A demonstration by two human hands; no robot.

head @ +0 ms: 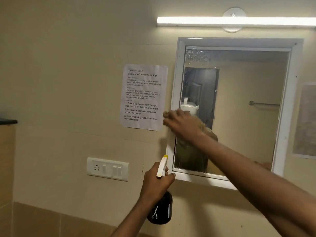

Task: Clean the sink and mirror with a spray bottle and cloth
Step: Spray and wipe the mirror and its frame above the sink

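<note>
1. The right hand [181,123] is pressed to the left edge of the mirror [239,103], clenched on a tan cloth [202,125] that bunches out from under the palm; the picture is smeared here, so how much cloth lies flat on the glass is hard to tell
2. The left hand [156,182] is wrapped around the neck of the spray bottle [161,209], held upright just below the mirror's lower left corner, its white and yellow nozzle pointing up towards the frame
3. Droplets show in the glass's top left corner, so wiping probably has some way to go; the sink is out of view
4. The cloth looks soft and limp: it should fold to any shape, and is best gripped bunched under the palm with flat pressure
5. The bottle is dark, rigid and likely light enough for 1 hand; its smooth body could slip if wet, so the neck under the trigger is the safer hold
6. The mirror is fragile glass; firm but even strokes suit it, keeping clear of the taped notice [143,96] beside it
</note>
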